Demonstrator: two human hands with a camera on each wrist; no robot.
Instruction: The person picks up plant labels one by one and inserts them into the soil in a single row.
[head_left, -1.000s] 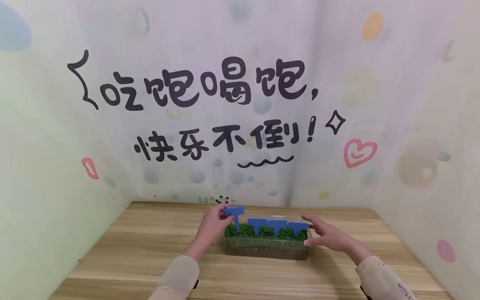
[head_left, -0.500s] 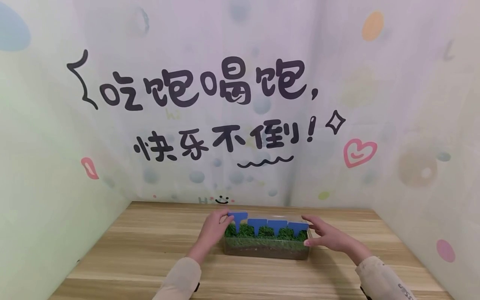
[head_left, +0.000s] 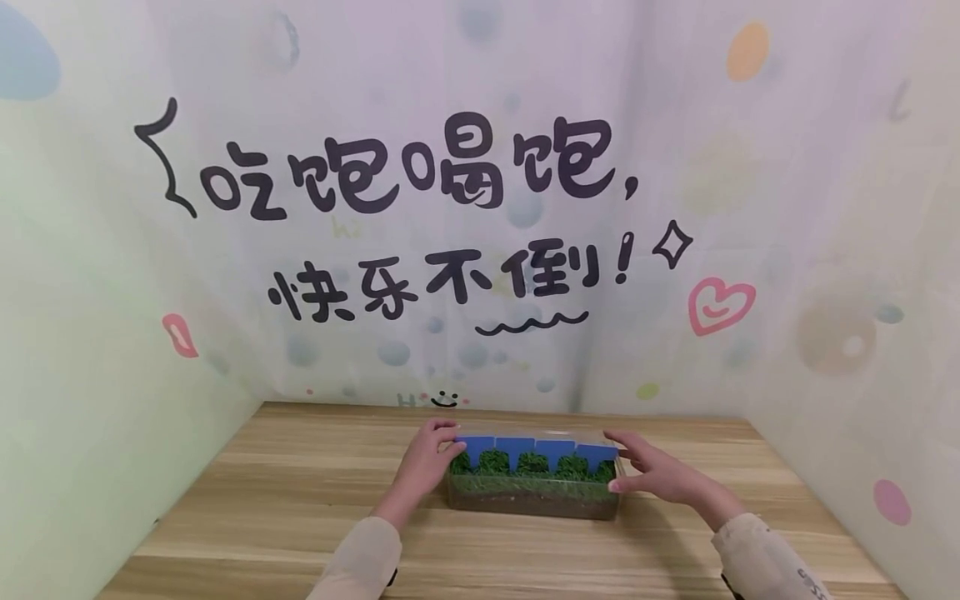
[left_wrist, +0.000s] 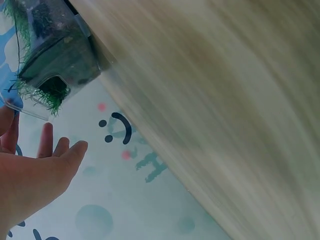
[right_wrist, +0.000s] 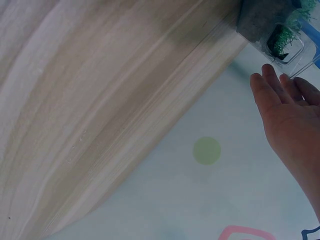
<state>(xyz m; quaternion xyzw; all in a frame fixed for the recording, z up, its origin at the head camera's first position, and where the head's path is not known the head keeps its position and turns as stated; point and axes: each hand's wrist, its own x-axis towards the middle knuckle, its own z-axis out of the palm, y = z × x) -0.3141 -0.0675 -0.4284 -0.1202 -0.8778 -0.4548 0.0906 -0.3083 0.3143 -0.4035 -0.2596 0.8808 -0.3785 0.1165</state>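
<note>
A clear plastic box (head_left: 536,498) of soil and green grass stands on the table. Several T-shaped blue plant labels (head_left: 555,452) stand in a row in the grass, their tops about level. My left hand (head_left: 426,458) is at the box's left end, its thumb and forefinger pinching the outer edge of the leftmost plant label (head_left: 475,443). In the left wrist view its other fingers (left_wrist: 46,140) are held away from the box. My right hand (head_left: 663,471) holds the box's right end, thumb in front and fingers behind; the right wrist view shows the fingertips near the box corner.
The wood-grain table (head_left: 300,500) meets a printed cloth backdrop (head_left: 465,350) just behind the box. Pale cloth walls (head_left: 112,333) rise on the left and right sides.
The leftmost plant label has gone down into the grass, its top coming level with the others. My left hand has lowered slightly with it. The right hand stays at the box's end.
</note>
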